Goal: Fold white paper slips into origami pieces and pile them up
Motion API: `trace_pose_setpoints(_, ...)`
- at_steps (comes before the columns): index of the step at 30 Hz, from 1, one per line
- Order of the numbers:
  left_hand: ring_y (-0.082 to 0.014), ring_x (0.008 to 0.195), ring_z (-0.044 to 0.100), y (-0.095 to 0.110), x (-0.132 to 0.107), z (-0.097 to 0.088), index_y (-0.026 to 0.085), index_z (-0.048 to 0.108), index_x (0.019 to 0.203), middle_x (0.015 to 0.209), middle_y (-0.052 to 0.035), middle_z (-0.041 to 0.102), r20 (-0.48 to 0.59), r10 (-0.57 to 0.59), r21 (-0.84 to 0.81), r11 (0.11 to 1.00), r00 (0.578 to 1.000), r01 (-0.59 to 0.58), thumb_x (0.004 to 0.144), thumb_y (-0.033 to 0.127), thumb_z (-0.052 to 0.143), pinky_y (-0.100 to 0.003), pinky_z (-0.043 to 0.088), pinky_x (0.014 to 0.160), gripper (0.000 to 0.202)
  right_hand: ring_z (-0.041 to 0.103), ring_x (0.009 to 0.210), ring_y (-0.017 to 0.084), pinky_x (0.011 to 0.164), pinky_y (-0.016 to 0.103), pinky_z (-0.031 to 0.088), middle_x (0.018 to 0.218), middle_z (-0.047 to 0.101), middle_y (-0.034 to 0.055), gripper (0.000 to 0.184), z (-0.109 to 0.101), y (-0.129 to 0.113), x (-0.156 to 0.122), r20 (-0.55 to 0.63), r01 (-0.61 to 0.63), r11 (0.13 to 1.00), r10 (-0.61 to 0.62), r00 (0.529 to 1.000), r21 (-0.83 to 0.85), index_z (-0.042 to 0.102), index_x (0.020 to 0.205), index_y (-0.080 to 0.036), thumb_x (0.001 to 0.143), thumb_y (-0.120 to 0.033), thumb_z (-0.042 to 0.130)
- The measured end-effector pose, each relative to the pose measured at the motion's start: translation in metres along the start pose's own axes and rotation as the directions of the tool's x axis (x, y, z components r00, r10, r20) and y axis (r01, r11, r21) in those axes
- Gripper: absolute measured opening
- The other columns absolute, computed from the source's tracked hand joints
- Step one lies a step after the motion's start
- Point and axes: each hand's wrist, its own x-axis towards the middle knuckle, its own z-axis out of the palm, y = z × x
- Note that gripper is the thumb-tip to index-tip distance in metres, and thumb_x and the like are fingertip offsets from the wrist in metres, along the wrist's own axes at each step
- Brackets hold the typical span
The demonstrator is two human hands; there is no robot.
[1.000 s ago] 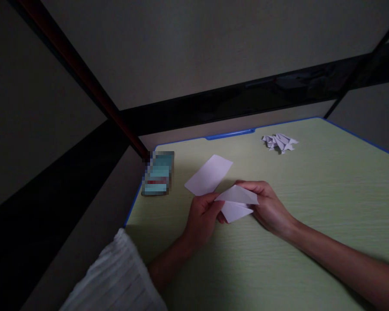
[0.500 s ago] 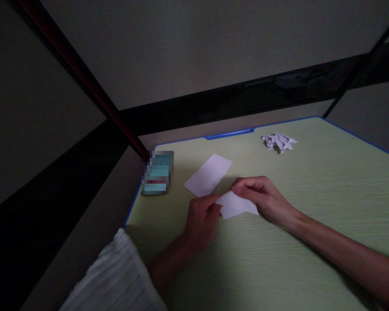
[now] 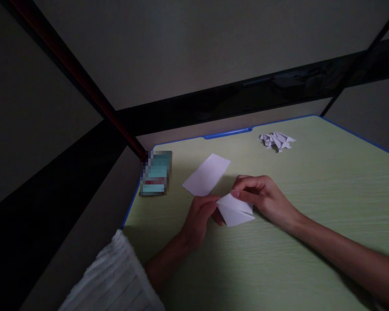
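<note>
In the head view, the folded paper is between the two hands, above the table. A second ago its upper flap gaped; now it lies flatter, with a narrow slit towards the right, so the fold seems nearly closed. The left hand pinches the left corner. The right hand, its thumb on the upper edge and fingers curled behind, pinches there. The loose sheet lies just beyond, unmoved.

Down we look from the wearer's head, facing forward over the table, left hand and right hand fairly near, wall farther beyond.
</note>
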Motion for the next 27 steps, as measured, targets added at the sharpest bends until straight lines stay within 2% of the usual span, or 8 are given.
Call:
trace_pose_setpoints(3,-0.0103,0.041,0.046,0.002,0.002,0.001,0.013,0.052,0.051,0.041,0.0015,0.047,0.078,-0.038,0.086,0.996,0.996,0.032,0.067,0.033,0.047,-0.020,0.035,0.042,0.027,0.044,0.052,0.009,0.049,0.022,0.032,0.055,0.048,-0.0016,0.013,0.001,-0.002,-0.001,0.037,-0.008,0.999,0.010,0.999,-0.040,0.058,0.050,-0.013,0.062,-0.017,0.060)
trace_pose_setpoints(7,-0.0076,0.039,0.041,0.005,0.004,0.004,0.013,0.048,0.046,0.039,0.0033,0.044,0.081,-0.031,0.272,0.962,0.996,0.008,0.070,0.033,0.047,-0.018,0.030,0.038,0.032,0.043,0.050,0.008,0.047,0.021,0.032,0.054,0.048,-0.0020,0.015,0.003,0.000,-0.002,0.033,-0.052,0.997,0.054,0.998,-0.050,0.056,0.049,-0.013,0.061,-0.019,0.061)
trace_pose_setpoints(9,-0.0071,0.038,0.041,0.005,0.004,0.004,0.013,0.048,0.044,0.038,0.0034,0.044,0.056,0.011,0.342,0.939,0.998,-0.030,0.072,0.031,0.046,-0.017,0.029,0.038,0.034,0.044,0.049,0.008,0.047,0.022,0.033,0.053,0.049,-0.0020,0.015,0.004,0.002,-0.001,0.020,-0.093,0.995,0.093,0.995,-0.036,0.056,0.050,-0.013,0.063,-0.021,0.060)
trace_pose_setpoints(12,-0.0073,0.039,0.041,0.005,0.005,0.001,0.012,0.050,0.046,0.039,0.0037,0.045,-0.049,0.079,0.378,0.924,0.996,-0.055,0.073,0.029,0.046,-0.018,0.029,0.039,0.032,0.049,0.054,0.010,0.051,0.023,0.038,0.061,0.055,-0.0010,0.011,0.006,0.006,-0.001,0.036,-0.122,0.990,0.120,0.992,0.066,0.057,0.069,-0.014,0.063,-0.022,0.061)
trace_pose_setpoints(14,-0.0073,0.040,0.042,0.005,0.007,0.000,0.012,0.051,0.048,0.040,0.0038,0.047,-0.140,0.121,0.354,0.933,0.983,-0.065,0.074,0.028,0.045,-0.017,0.031,0.040,0.031,0.053,0.062,0.011,0.056,0.023,0.042,0.071,0.057,-0.0011,0.028,0.009,0.009,0.000,0.064,-0.090,0.983,0.081,0.995,0.159,0.052,0.083,-0.017,0.058,-0.016,0.065)
trace_pose_setpoints(16,-0.0071,0.042,0.042,0.005,0.008,-0.001,0.013,0.051,0.047,0.041,0.0039,0.047,-0.187,0.142,0.312,0.947,0.972,-0.079,0.073,0.027,0.046,-0.017,0.032,0.042,0.031,0.054,0.066,0.011,0.059,0.022,0.043,0.074,0.057,-0.0022,0.041,0.010,0.011,0.000,0.066,-0.049,0.974,0.035,0.997,0.223,0.047,0.089,-0.019,0.055,-0.009,0.066)
trace_pose_setpoints(21,-0.0070,0.041,0.042,0.005,0.010,0.001,0.012,0.054,0.047,0.042,0.0031,0.049,-0.155,0.076,0.141,0.989,0.985,-0.054,0.070,0.029,0.050,-0.018,0.033,0.040,0.029,0.054,0.061,0.009,0.056,0.020,0.044,0.069,0.056,-0.0030,0.039,0.010,0.013,-0.001,0.008,-0.004,0.959,0.001,1.000,0.285,0.043,0.090,-0.020,0.059,-0.007,0.062)
trace_pose_setpoints(27,-0.0082,0.038,0.045,0.002,0.010,0.001,0.012,0.057,0.049,0.042,0.0014,0.052,-0.105,-0.044,-0.142,0.989,0.993,0.029,0.066,0.027,0.055,-0.019,0.035,0.038,0.023,0.055,0.067,0.012,0.058,0.023,0.045,0.071,0.056,-0.0011,0.034,0.007,0.013,-0.002,0.013,0.082,0.955,-0.090,0.996,0.285,0.045,0.092,-0.020,0.063,-0.011,0.061)
